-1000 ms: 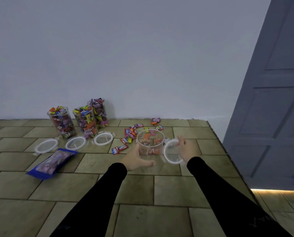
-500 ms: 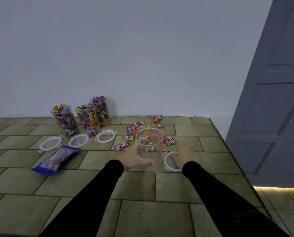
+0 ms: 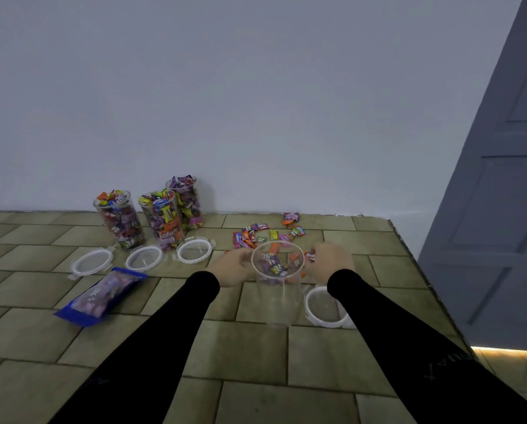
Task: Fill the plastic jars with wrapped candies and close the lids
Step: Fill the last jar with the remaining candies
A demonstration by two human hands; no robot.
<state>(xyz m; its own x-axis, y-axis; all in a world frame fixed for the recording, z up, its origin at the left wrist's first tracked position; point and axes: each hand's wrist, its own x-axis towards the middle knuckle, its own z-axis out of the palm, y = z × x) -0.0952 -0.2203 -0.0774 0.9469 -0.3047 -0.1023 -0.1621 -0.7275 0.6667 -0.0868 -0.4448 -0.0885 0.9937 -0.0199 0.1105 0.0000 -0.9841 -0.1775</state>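
Observation:
A clear plastic jar (image 3: 278, 296) stands open on the tiled floor in front of me; candies show through its wall. My left hand (image 3: 233, 267) grips it at the upper left, just under the rim. My right hand (image 3: 329, 261) is beyond the jar's right side with curled fingers, pinching a wrapped candy (image 3: 310, 256) at the edge of the loose candy pile (image 3: 266, 234). The jar's white-rimmed lid (image 3: 323, 307) lies flat to the jar's right, partly under my right forearm.
Three candy-filled jars (image 3: 161, 218) stand open against the wall at the left, with three lids (image 3: 144, 258) lying in front of them. A blue candy bag (image 3: 100, 296) lies on the floor at the left. A grey door (image 3: 497, 209) closes off the right.
The jar has come nearer to me. My right hand put the lid down beside the jar and moved forward to the candy pile. My left hand shifted up to the jar's rim.

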